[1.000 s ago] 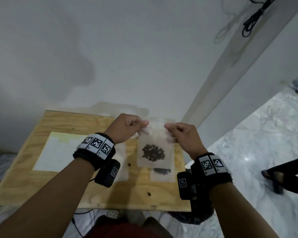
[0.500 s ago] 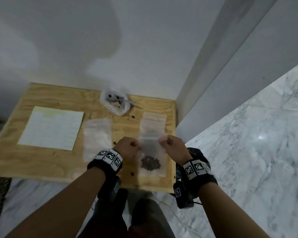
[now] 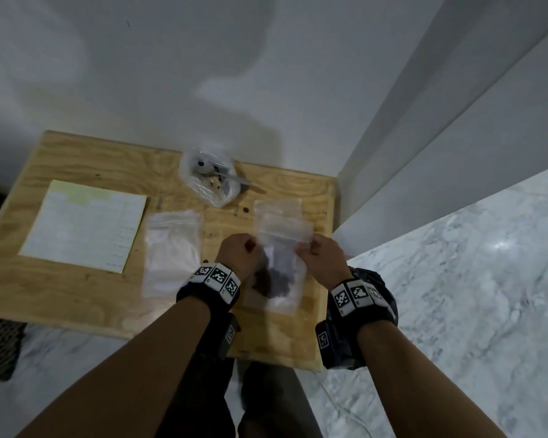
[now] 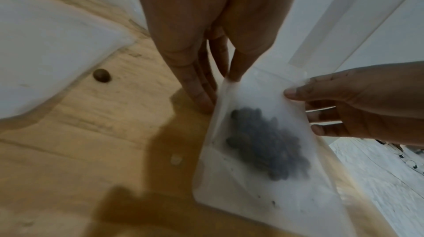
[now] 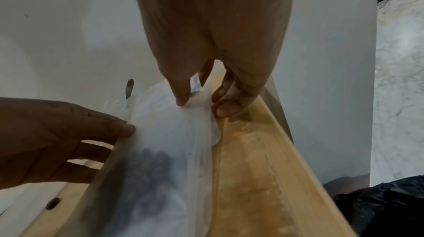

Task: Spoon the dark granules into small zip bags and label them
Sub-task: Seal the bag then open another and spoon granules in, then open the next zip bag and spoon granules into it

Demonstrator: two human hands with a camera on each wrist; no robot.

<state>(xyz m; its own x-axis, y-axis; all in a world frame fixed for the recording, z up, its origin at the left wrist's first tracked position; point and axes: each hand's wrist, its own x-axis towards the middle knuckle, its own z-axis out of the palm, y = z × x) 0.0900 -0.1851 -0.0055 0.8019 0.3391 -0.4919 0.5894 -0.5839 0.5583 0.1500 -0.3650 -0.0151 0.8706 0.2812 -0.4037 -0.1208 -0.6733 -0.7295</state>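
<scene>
Nearest, at lower centre, both hands, left hand and right hand, pinch the top corners of the bag above the surface, likely to seal it; granules sag low. Farther, upper centre, a crumpled bag blurs its contents.

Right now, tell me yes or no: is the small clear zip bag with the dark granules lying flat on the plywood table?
No: both hands pinch the small clear zip bag by its top corners, holding it up.
</scene>
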